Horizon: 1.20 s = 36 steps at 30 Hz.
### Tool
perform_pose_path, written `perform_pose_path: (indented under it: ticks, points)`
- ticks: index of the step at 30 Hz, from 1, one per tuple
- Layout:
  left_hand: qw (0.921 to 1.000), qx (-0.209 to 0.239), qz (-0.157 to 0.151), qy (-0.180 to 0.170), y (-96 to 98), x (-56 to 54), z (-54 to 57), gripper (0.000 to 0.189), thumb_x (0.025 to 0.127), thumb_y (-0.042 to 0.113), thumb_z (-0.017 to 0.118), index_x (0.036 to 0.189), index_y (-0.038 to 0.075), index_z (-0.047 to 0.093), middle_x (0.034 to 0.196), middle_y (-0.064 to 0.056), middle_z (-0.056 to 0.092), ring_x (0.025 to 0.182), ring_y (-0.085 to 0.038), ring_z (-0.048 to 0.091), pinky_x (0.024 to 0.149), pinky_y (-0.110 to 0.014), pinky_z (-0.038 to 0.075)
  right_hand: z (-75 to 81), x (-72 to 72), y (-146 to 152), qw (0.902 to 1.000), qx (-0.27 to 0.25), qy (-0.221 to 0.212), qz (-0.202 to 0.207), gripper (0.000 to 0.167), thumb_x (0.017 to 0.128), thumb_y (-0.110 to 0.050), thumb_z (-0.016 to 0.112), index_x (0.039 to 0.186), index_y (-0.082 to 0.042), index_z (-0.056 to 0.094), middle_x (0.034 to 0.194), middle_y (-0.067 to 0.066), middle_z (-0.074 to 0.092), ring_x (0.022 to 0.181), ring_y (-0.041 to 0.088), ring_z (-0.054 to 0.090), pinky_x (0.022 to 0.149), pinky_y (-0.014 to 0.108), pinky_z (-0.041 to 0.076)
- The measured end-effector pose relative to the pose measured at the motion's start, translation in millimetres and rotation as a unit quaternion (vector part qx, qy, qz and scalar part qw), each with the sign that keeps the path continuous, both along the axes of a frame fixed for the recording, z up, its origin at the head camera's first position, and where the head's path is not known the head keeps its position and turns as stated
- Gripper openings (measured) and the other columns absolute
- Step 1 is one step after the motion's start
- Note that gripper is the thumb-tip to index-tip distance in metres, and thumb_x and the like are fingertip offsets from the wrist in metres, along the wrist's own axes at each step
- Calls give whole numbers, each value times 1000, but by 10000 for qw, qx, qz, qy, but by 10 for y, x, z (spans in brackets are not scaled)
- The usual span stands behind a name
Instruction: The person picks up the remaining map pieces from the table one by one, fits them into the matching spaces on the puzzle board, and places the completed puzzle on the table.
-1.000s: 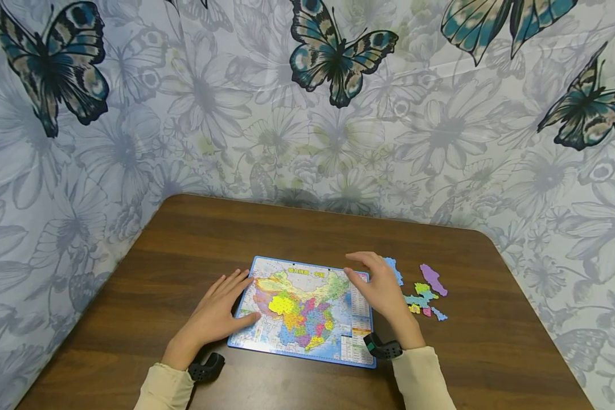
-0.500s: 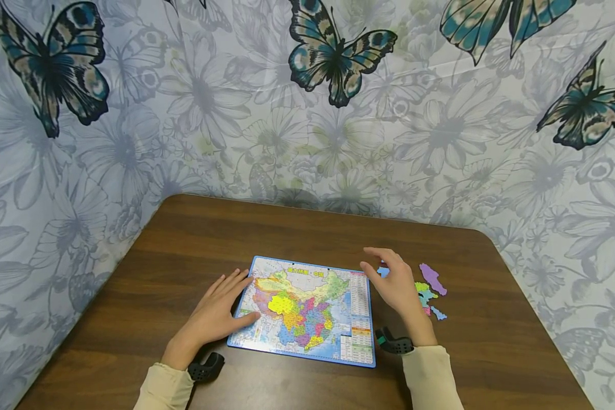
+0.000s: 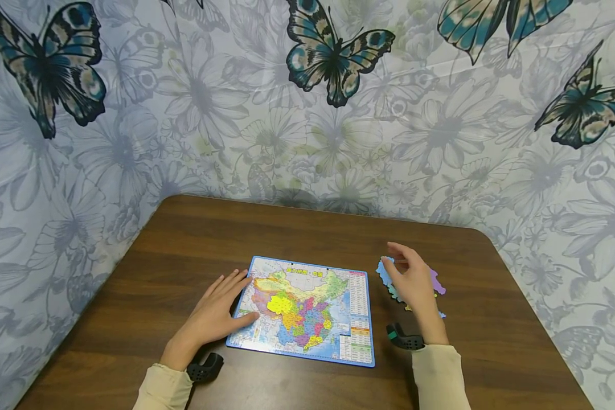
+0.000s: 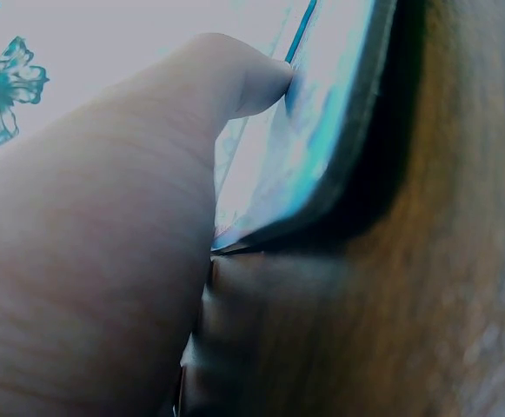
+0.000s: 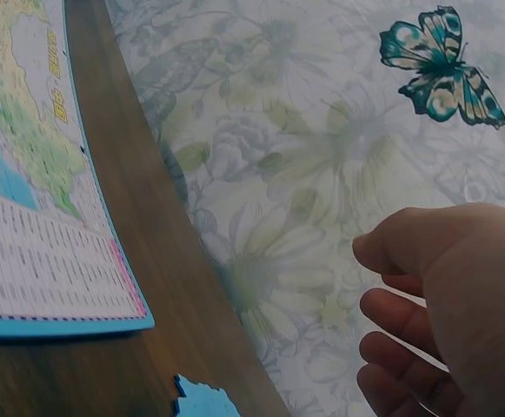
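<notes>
Two bare hands are at a brown wood-grain desk (image 3: 210, 228), where a thin rectangular board with a blue rim and a printed multicoloured map (image 3: 307, 310) lies flat, turned slightly askew. The left hand (image 3: 215, 310) rests at the board's left edge, its grip relaxed — fingers straight, thumb reaching onto the printed face. The right hand (image 3: 412, 279) is just beyond the board's right edge, over a group of loose flat pieces; its grip is slack, the fingers lightly bent and the thumb apart from them. Beside its thumb shows a light-blue piece with a jagged outline (image 3: 384, 272) — whether the two touch, I cannot tell. A purple piece with a wavy edge (image 3: 437, 282) shows to the right of the hand, which partly hides the other pieces. Each wrist wears a black device above a cream sleeve. Behind the desk is a pale floral wall covering (image 3: 200, 142) printed with teal-and-black butterflies (image 3: 338, 54).
</notes>
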<state>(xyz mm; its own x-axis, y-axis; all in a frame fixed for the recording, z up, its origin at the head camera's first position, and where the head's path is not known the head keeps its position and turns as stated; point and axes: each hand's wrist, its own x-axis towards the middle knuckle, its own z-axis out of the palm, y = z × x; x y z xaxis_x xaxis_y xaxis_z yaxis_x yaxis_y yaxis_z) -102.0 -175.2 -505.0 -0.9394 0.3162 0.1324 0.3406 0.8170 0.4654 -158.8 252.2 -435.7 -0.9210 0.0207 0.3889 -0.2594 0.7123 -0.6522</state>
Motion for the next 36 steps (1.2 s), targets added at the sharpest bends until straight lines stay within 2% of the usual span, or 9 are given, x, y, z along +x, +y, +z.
perform_pose_path:
  ticks: [5, 11, 16, 28, 33, 36]
  points:
    - [10000, -1, -11, 31, -6, 2, -4, 89, 87, 56, 75, 156, 9, 46, 165, -12, 38, 155, -34, 29, 126, -56, 19, 18, 22, 79, 9995, -61, -12, -320, 37, 97, -14, 72, 133, -6, 67, 124, 15, 71, 108, 35, 68, 92, 51, 57]
    - [9998, 35, -48, 180, -10, 2, -15, 87, 87, 55, 75, 155, 7, 47, 163, -14, 40, 154, -35, 32, 125, -58, 21, 16, 52, 166, 9982, -252, -179, -509, 37, 98, -14, 70, 134, -5, 66, 130, 17, 68, 113, 36, 66, 97, 53, 56]
    - [9999, 31, -57, 133, -12, 0, -17, 88, 87, 55, 76, 155, 8, 46, 164, -13, 39, 155, -34, 31, 126, -57, 19, -15, 49, 229, 9969, -228, -233, -712, 37, 98, -15, 70, 133, -3, 67, 130, 18, 68, 114, 37, 64, 98, 53, 53]
    - [10000, 12, -44, 19, -14, -12, -25, 88, 87, 53, 76, 156, 8, 46, 165, -13, 38, 155, -34, 29, 127, -55, 17, -114, 28, 377, 9920, -275, 53, -1231, 36, 96, -12, 71, 129, 1, 68, 125, 24, 69, 113, 43, 66, 95, 55, 54]
    - [10000, 10, -34, 14, -16, -10, -26, 88, 87, 54, 76, 156, 9, 46, 165, -13, 38, 155, -34, 29, 127, -55, 18, -174, 21, 437, 9888, -266, 311, -1438, 35, 92, -9, 73, 125, 3, 69, 121, 28, 69, 110, 46, 64, 93, 56, 51]
    - [10000, 11, -23, 14, -16, -9, -27, 88, 87, 54, 76, 156, 9, 46, 165, -13, 38, 155, -34, 29, 127, -55, 17, -208, 18, 482, 9867, -230, 309, -1580, 36, 92, -10, 73, 125, 3, 69, 122, 30, 67, 110, 48, 61, 92, 57, 47]
